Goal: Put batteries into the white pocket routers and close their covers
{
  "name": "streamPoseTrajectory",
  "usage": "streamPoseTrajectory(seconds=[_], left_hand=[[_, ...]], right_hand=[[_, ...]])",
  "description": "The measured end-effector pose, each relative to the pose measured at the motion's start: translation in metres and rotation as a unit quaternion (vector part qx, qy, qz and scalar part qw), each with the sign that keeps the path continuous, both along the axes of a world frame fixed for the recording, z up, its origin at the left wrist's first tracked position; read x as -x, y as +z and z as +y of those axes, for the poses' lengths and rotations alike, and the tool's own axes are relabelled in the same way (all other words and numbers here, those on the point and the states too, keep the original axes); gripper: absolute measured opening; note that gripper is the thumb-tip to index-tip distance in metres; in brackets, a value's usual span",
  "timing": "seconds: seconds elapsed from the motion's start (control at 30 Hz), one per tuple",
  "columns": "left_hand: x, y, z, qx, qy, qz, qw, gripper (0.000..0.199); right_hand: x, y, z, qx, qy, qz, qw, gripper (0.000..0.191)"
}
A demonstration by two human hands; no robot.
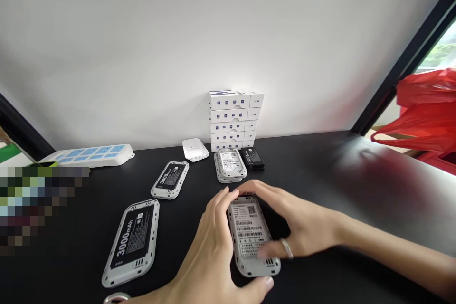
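Lower centre of the frame: a left hand point(210, 247) and a right hand point(299, 228), a plain silver ring point(286, 248) on the right, close narrowly around a flat pale-grey rectangular battery pack point(249, 235), label with barcodes and QR code facing up. Left hand wraps one long edge, right fingers curve over the far end and other edge; pack sits low over a matte black tabletop point(320, 175), contact with it unclear. Lower left, a white-framed black "3000mAh" battery panel point(131, 242); a smaller matching panel point(170, 179) beyond it. Upper centre, a stacked pile of grey battery packs point(230, 165) beside a small black battery stack point(252, 158), with a tower of white cardboard boxes point(233, 118) behind. Far left, a white-and-blue power strip point(87, 156); far right, a red plastic bag point(420, 114).
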State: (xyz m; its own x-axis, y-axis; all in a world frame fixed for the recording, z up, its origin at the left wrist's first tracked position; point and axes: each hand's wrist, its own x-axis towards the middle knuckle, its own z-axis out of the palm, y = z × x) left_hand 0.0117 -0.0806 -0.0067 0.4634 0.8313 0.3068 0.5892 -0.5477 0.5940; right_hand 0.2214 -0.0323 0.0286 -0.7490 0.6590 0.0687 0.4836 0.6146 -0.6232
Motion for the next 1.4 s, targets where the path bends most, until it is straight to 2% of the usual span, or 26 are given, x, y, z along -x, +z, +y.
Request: streamPoseTrajectory(seconds=[0.07, 0.17, 0.33, 0.47, 0.6, 0.7, 0.83, 0.97, 1.07, 1.13, 1.3, 1.4], left_hand=[[0.0, -0.001, 0.0, -0.007, -0.009, -0.007, 1.0, 0.098], [0.0, 0.0, 0.001, -0.004, -0.014, -0.014, 1.0, 0.098], [0.0, 0.002, -0.002, -0.01, -0.007, -0.008, 1.0, 0.1], [0.0, -0.002, -0.002, -0.101, -0.051, -0.033, 0.993, 0.096], [-0.001, -0.007, -0.001, -0.191, -0.103, -0.067, 0.974, 0.078], [-0.001, -0.004, -0.002, -0.171, -0.102, -0.058, 0.978, 0.075], [-0.001, -0.001, -0.003, -0.142, -0.09, -0.033, 0.985, 0.075], [0.0, -0.007, -0.002, -0.145, -0.086, -0.035, 0.985, 0.073], [-0.001, -0.011, -0.002, -0.153, -0.089, -0.052, 0.983, 0.071], [-0.003, -0.01, -0.002, -0.153, -0.099, -0.057, 0.982, 0.069], [-0.005, -0.001, -0.004, -0.155, -0.127, -0.059, 0.978, 0.061], [-0.005, 0.002, -0.007, -0.155, -0.127, -0.058, 0.978, 0.059]], right_hand=[[-0.002, 0.003, 0.007, 0.007, 0.013, -0.008, 1.0, 0.094], [-0.004, 0.007, 0.012, 0.016, 0.047, -0.03, 0.998, 0.11], [-0.007, 0.008, 0.007, 0.023, 0.036, -0.051, 0.998, 0.112], [-0.009, 0.017, 0.011, -0.008, 0.045, -0.019, 0.999, 0.104], [-0.007, 0.03, 0.038, -0.081, 0.011, -0.005, 0.997, 0.09], [-0.001, 0.033, 0.068, -0.107, -0.016, -0.025, 0.994, 0.082], [0.006, 0.027, 0.097, -0.095, -0.027, -0.047, 0.994, 0.075], [0.006, 0.023, 0.103, -0.064, -0.024, -0.061, 0.996, 0.07], [0.01, 0.025, 0.098, -0.075, -0.019, -0.059, 0.995, 0.077], [0.019, 0.028, 0.089, -0.114, -0.016, -0.041, 0.992, 0.078], [0.07, 0.027, 0.064, -0.233, 0.05, -0.02, 0.971, 0.052], [0.107, 0.017, 0.063, -0.267, 0.067, -0.04, 0.96, 0.06]])
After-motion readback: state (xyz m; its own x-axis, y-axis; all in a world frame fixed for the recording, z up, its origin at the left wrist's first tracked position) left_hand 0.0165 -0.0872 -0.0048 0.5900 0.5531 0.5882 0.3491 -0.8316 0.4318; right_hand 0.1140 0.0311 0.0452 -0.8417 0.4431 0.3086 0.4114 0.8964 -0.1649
